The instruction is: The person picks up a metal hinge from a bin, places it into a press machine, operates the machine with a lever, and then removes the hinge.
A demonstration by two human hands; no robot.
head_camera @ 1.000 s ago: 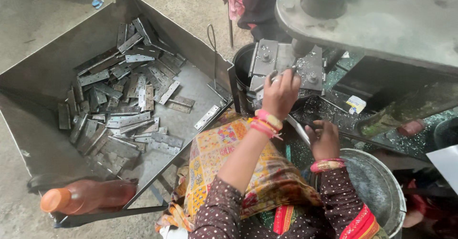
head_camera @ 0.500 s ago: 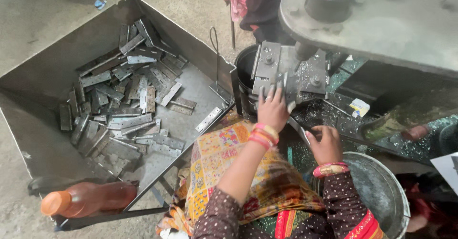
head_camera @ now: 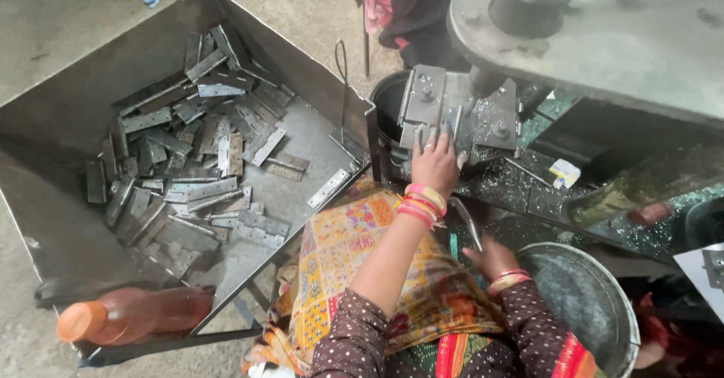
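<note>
Left hand (head_camera: 435,163) lies fingers spread on the press jig (head_camera: 460,110), a hinge plate (head_camera: 457,122) upright between fingertips there (grip unclear), while right hand (head_camera: 492,257), nearer, loosely pinches a strip (head_camera: 467,223) by the bucket (head_camera: 603,325), hinge bin (head_camera: 68,114) far left.

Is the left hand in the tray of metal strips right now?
No, the left hand rests on the press fixture, apart from the tray.
</note>
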